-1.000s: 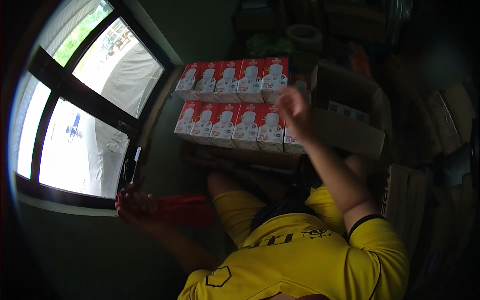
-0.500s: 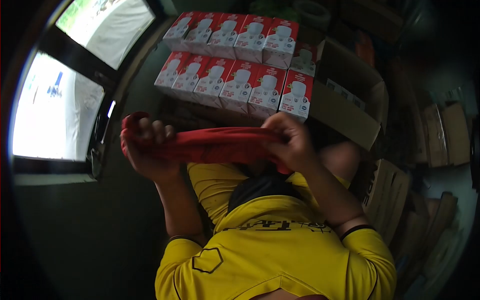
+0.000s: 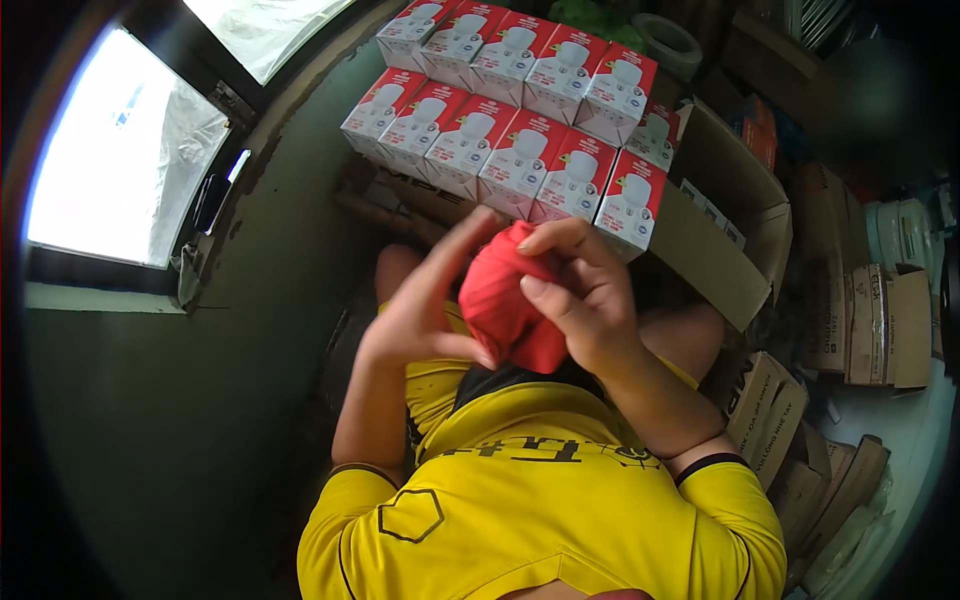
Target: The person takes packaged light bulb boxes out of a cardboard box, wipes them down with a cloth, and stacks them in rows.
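plainly, red cloth (image 3: 500,300) pinched in right grip (image 3: 597,300), left grip (image 3: 412,315) curved alongside

We see a red cloth (image 3: 515,300), with darker red in its folds. The shirt (image 3: 570,505) is bright yellow, with thin black lines, black bands on the sleeve ends, black letters and the outline of a black six-sided shape. The shorts (image 3: 432,386) are yellow too. We see light bulb boxes (image 3: 518,150) in red and white, each with a white bulb picture and little red words. The open cardboard box (image 3: 705,260) is light brown, and a carton (image 3: 768,415) is brown with black letters. The window pane (image 3: 130,160) is white with a blue smudge, its frame (image 3: 172,45) is almost black, and we see a grey-green wall (image 3: 120,400).
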Demonstrator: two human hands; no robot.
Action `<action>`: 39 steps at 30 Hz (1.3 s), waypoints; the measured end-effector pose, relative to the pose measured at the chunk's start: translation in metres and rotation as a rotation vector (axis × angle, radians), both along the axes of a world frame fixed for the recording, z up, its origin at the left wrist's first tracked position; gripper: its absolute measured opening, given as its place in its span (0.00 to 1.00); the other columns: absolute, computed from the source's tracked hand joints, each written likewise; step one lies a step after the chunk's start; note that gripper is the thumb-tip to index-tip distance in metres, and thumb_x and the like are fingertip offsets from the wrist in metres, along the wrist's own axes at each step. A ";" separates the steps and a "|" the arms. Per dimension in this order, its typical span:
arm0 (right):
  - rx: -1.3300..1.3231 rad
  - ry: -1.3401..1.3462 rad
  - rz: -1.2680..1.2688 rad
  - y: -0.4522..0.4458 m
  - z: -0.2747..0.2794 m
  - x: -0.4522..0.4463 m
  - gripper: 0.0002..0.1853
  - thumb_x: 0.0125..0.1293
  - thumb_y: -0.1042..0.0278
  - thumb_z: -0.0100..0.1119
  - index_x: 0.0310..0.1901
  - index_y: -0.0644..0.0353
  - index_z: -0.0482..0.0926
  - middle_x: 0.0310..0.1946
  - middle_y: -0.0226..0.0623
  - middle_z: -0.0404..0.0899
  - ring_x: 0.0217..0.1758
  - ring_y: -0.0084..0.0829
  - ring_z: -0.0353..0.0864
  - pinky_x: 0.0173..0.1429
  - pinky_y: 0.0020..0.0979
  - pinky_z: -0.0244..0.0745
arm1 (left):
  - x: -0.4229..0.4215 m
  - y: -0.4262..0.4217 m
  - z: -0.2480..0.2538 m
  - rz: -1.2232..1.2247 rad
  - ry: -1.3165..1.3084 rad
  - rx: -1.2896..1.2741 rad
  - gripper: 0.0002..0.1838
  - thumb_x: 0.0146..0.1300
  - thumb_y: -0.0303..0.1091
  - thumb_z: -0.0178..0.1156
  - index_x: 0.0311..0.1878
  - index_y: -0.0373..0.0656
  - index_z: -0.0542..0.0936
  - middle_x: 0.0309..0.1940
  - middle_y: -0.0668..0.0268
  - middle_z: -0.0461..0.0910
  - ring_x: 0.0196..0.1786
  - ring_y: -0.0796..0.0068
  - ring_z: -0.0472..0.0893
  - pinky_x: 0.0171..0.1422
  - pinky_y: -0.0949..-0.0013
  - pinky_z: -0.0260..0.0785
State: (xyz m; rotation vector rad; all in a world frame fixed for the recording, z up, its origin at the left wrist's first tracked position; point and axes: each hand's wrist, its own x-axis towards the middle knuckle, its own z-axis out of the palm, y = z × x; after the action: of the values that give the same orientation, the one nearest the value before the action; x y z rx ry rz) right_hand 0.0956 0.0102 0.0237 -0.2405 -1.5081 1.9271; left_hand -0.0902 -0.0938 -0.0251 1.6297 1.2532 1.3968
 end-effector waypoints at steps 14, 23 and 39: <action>1.157 -0.658 -0.927 0.191 -0.030 -0.009 0.35 0.56 0.65 0.73 0.67 0.43 0.74 0.73 0.70 0.52 0.75 0.63 0.60 0.75 0.45 0.61 | -0.100 -0.114 0.001 0.725 -0.303 0.115 0.36 0.59 0.24 0.67 0.70 0.34 0.64 0.61 0.56 0.75 0.62 0.62 0.77 0.69 0.56 0.68; 0.872 -0.782 -0.784 0.220 -0.070 -0.013 0.26 0.62 0.65 0.65 0.63 0.46 0.76 0.60 0.44 0.78 0.63 0.45 0.78 0.64 0.38 0.74 | -0.118 -0.130 0.013 0.996 -0.538 0.368 0.32 0.66 0.31 0.62 0.71 0.38 0.63 0.64 0.53 0.72 0.64 0.57 0.76 0.69 0.51 0.70; 0.596 -0.861 -1.133 0.355 -0.132 0.096 0.22 0.65 0.52 0.63 0.55 0.58 0.80 0.51 0.50 0.83 0.57 0.45 0.82 0.58 0.39 0.77 | -0.131 -0.119 0.046 0.779 -0.243 0.367 0.30 0.75 0.47 0.51 0.74 0.43 0.61 0.65 0.49 0.68 0.63 0.51 0.75 0.67 0.48 0.74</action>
State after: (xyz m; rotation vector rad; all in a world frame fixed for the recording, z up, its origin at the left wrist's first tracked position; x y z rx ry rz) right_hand 0.1913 0.3653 -0.1078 -1.4031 -1.7469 0.4183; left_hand -0.2208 -0.2130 0.0206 1.1504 1.6329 2.3301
